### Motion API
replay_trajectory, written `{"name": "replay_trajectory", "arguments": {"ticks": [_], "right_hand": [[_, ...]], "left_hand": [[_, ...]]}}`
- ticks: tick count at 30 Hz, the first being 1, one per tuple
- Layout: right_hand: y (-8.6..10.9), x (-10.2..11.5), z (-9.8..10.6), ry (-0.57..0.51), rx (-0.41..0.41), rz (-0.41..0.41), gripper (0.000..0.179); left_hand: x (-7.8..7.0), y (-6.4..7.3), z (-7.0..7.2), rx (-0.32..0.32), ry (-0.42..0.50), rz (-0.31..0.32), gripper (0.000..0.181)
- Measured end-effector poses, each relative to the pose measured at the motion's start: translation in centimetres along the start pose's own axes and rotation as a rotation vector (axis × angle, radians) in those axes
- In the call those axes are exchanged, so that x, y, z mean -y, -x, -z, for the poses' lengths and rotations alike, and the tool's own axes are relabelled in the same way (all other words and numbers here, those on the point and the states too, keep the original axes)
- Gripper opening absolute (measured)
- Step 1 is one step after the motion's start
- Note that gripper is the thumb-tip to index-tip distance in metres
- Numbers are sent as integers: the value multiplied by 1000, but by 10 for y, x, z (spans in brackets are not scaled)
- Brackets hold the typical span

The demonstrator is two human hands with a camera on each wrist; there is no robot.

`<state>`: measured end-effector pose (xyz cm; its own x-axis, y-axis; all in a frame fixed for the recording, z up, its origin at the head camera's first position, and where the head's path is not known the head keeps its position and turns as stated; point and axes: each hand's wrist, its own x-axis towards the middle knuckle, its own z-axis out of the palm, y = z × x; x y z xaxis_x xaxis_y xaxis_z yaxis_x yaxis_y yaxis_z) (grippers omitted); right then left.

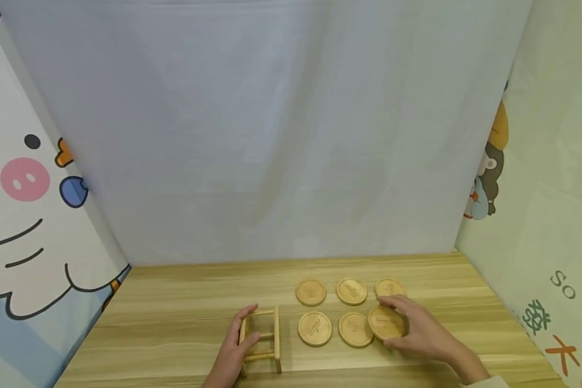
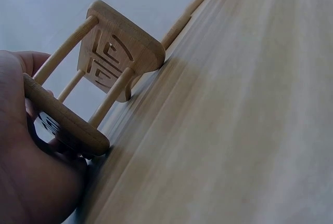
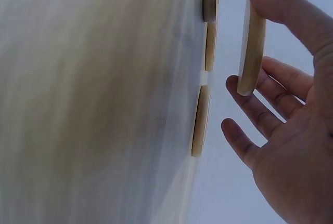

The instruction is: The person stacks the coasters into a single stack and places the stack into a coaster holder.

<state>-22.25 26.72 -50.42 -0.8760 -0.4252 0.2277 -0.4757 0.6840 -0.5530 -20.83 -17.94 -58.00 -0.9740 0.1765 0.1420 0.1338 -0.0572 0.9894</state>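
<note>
My left hand (image 1: pixel 231 347) grips the left side panel of a small wooden coaster holder (image 1: pixel 277 339), which stands on the table with round bars joining two panels. In the left wrist view, cut-out slots show in the holder's far panel (image 2: pixel 117 50). My right hand (image 1: pixel 424 328) pinches a round wooden coaster (image 1: pixel 386 323) by its edges, thumb on one side and fingers on the other. The right wrist view has this coaster (image 3: pixel 252 47) raised off the tabletop. Below and left of it in the head view, another coaster (image 1: pixel 355 330) lies flat.
More coasters lie flat: one (image 1: pixel 314 328) near the holder, and a back row of a plain-looking one (image 1: pixel 311 292), a middle one (image 1: pixel 351 291) and a right one (image 1: pixel 389 288) partly behind my right fingers. A pale curtain (image 1: pixel 291 134) hangs behind the wooden table (image 1: pixel 174 302).
</note>
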Motion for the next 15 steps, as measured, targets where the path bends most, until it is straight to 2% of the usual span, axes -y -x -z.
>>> {"name": "replay_trajectory", "arguments": {"ticks": [10, 15], "right_hand": [[-14, 11, -9, -5, 8, 60, 88], [-19, 14, -16, -24, 23, 61, 87]], "left_hand": [[-8, 4, -2, 6, -56, -19, 62], [-1, 2, 0, -8, -9, 0, 63]]}}
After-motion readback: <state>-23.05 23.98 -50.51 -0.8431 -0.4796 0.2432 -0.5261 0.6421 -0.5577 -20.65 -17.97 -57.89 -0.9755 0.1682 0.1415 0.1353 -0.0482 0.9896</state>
